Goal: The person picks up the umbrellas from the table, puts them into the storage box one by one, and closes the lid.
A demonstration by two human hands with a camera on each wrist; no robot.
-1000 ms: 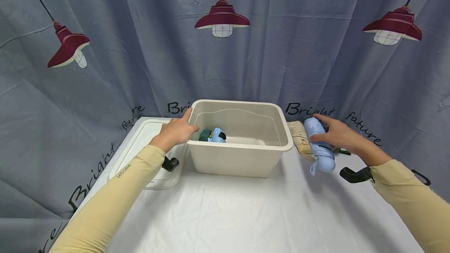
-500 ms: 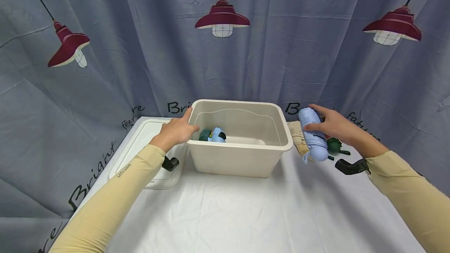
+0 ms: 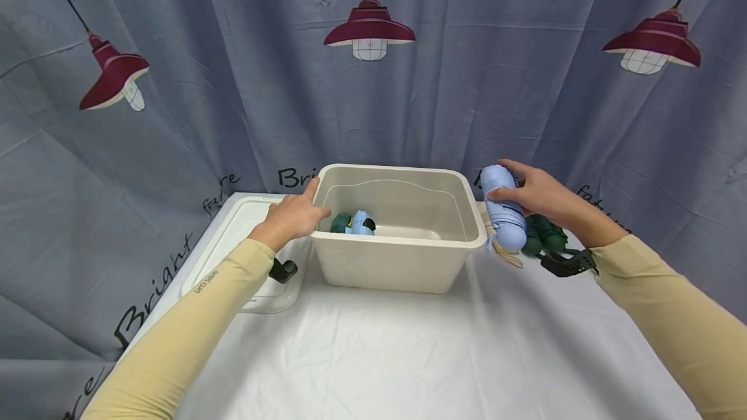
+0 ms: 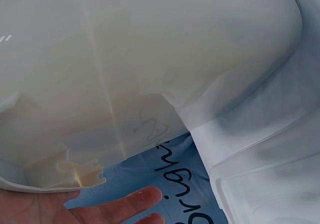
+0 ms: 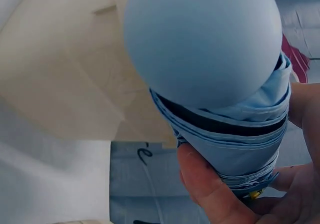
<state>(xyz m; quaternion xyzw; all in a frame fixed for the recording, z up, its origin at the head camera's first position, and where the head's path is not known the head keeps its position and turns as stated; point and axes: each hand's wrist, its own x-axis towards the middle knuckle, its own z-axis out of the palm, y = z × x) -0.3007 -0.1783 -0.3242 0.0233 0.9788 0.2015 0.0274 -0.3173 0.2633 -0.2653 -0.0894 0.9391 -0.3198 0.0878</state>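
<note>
A light blue folded umbrella [image 3: 503, 208] is held in my right hand [image 3: 539, 196], raised just right of the bin, rounded handle end toward me. In the right wrist view the fingers [image 5: 212, 189] wrap the pleated fabric below the umbrella's smooth dome [image 5: 200, 43]. My left hand [image 3: 294, 216] rests on the left rim of the beige plastic bin [image 3: 385, 264]; the left wrist view has its fingers [image 4: 135, 201] straight along the outside. Inside the bin, at its left end, lie a dark green umbrella [image 3: 341, 223] and another light blue umbrella [image 3: 360, 223].
Dark green folded umbrellas [image 3: 548, 233] lie right of the bin, partly behind the right hand. A beige bundle [image 3: 505, 255] is mostly hidden behind the held umbrella. The white lid [image 3: 251, 212] lies left of the bin on the white-covered table [image 3: 373, 355]. A curtain hangs behind.
My right hand has carried the light blue umbrella left and away from me, closer to the bin, uncovering the dark green umbrellas. The left hand has stayed on the rim.
</note>
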